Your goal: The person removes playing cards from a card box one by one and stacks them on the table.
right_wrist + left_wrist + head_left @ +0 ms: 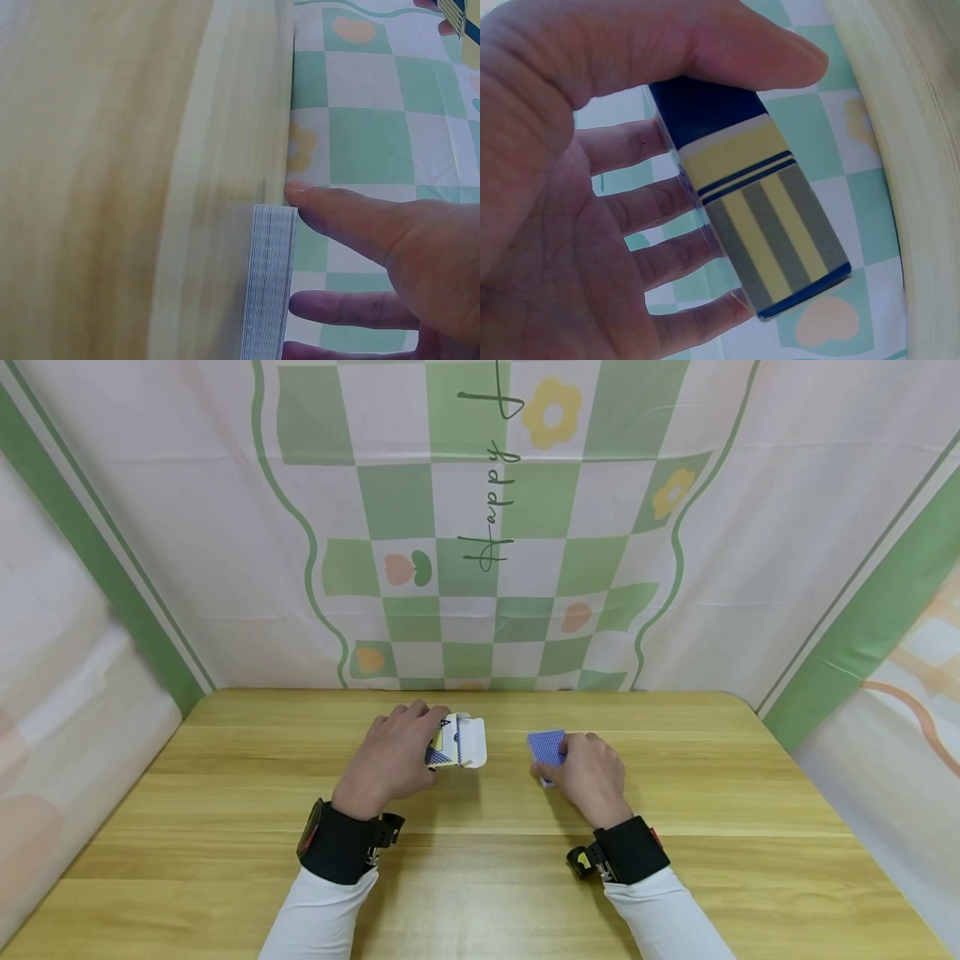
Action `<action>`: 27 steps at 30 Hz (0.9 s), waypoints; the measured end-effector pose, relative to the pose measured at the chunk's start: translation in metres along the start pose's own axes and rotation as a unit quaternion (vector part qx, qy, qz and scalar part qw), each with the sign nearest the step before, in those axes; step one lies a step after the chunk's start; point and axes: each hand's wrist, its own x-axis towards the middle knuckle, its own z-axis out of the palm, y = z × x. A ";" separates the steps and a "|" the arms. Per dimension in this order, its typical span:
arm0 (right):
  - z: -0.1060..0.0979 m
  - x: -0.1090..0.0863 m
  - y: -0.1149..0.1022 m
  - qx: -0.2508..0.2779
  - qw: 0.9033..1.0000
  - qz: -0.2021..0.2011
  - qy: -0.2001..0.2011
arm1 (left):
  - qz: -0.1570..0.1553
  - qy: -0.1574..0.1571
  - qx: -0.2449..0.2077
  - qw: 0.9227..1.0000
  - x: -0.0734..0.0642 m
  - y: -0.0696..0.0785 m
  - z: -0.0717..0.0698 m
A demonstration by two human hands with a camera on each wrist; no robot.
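Note:
My left hand [397,753] grips an open card box [444,750] above the left middle of the table, its white flap [472,742] turned to the right. In the left wrist view the thumb lies along one side of the box, whose blue and yellow striped narrow face [761,217] shows, with the fingers against the other side. To the right, a deck of playing cards [546,745] with a blue patterned back is held in my right hand [592,772]. In the right wrist view the deck's layered edge [270,281] is close to the tabletop, with thumb and fingertips at its edges.
The wooden table [480,893] ends at a back edge just beyond both hands. Behind it hangs a cloth [465,568] with green and white checks, flowers and the word Happy. More cloth hangs at both sides.

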 end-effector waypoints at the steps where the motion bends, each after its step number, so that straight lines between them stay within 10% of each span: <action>1: 0.000 0.000 0.000 0.000 1.000 0.000 0.000 | 0.000 -0.001 -0.001 1.000 0.000 0.000 0.000; 14: -0.006 -0.001 -0.002 -0.006 1.000 0.002 0.020 | 0.005 -0.011 0.010 1.000 0.000 0.007 0.000; 19: -0.024 -0.003 -0.017 0.078 0.996 -0.028 0.038 | 0.017 -0.012 0.012 1.000 0.000 0.014 0.001; 27: -0.054 -0.013 -0.050 0.297 0.945 -0.135 -0.013 | 0.047 0.006 0.030 0.998 0.001 0.028 0.005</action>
